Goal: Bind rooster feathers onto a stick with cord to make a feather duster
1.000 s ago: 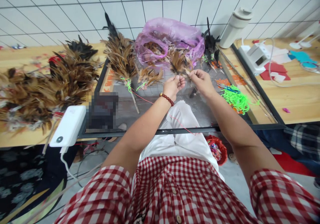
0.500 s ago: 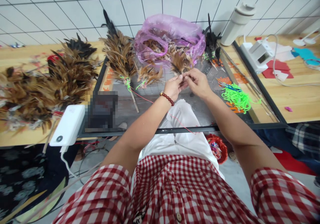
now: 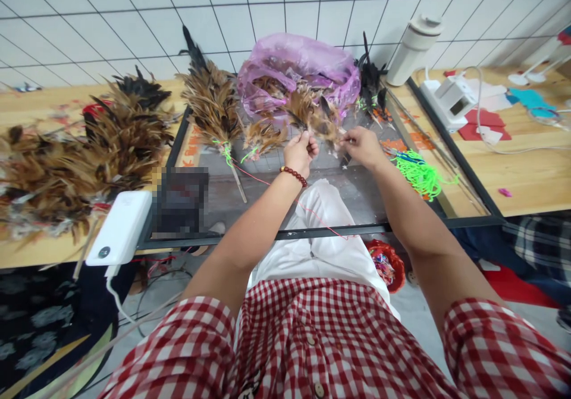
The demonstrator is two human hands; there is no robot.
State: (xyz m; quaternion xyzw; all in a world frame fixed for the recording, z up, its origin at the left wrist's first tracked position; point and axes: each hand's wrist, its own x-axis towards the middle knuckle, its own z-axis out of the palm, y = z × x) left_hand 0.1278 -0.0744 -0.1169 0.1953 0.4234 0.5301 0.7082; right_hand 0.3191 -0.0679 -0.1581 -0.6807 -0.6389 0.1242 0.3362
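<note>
My left hand (image 3: 301, 152), with a beaded bracelet at the wrist, is closed round the base of a small bunch of brown feathers (image 3: 300, 106) pointing away from me. To its right, my right hand (image 3: 363, 146) pinches the quill end of a brown feather (image 3: 325, 126), which reaches left toward the bunch. Just beyond both hands lies a crumpled purple plastic bag (image 3: 298, 48) holding more feathers. A small feather bundle tied with green cord (image 3: 263, 137) rests left of my left hand. Beside it, a feather duster (image 3: 209, 101) lies with its stick toward me.
A feather heap (image 3: 66, 161) covers the left side, with a white power bank (image 3: 119, 228) near the edge. On the right are black feathers (image 3: 372, 84), green cords (image 3: 422, 173), a white bottle (image 3: 413, 51) and a power strip (image 3: 441, 101). A black-framed glass panel (image 3: 267, 197) lies underneath.
My hands have parted from where they met: the right moved right and now pinches a feather, while the left shifted slightly left, still holding the bunch. The camera view has shifted a little.
</note>
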